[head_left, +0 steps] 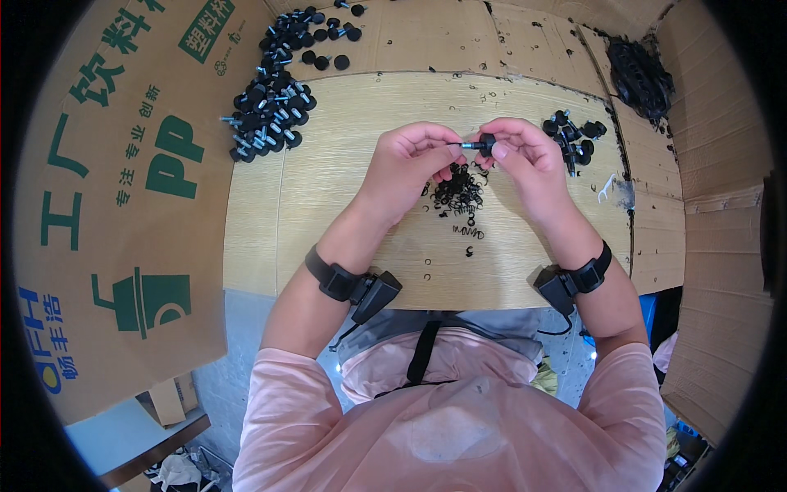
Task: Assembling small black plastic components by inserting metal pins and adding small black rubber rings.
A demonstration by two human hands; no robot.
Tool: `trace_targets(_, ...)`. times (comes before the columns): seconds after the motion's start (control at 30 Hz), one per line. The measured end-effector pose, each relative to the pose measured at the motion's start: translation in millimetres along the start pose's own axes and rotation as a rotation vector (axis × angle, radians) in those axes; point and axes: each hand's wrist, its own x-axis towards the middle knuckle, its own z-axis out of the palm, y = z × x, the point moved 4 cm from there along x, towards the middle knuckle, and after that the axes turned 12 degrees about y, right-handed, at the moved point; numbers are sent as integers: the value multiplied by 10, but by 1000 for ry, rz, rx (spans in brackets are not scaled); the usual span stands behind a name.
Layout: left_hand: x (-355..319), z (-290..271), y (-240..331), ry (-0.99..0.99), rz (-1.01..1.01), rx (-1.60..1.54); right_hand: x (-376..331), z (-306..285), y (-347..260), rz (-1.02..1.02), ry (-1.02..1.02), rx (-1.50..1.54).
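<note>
My right hand (525,156) pinches a small black knob screw (484,145) by its round head, the metal shank pointing left. My left hand (410,160) meets it at the shank's tip, fingers closed around something too small to make out. Both hands hover over a loose heap of small black spring rings (457,193) on the light wooden tabletop (328,189).
A large pile of black knob screws (275,94) lies at the back left. A smaller group of the same screws (574,135) sits at the right. Cardboard sheets (123,205) wall the table on left, back and right. A dark heap of black parts (643,74) rests at back right.
</note>
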Motion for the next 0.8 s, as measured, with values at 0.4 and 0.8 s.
trace_targets(0.4, -18, -12, 43, -15, 74, -6, 4, -21, -30, -145, 41, -174)
trace_targets(0.8, -28, 59, 30, -135, 104, 111, 26, -31, -56, -237, 25, -117)
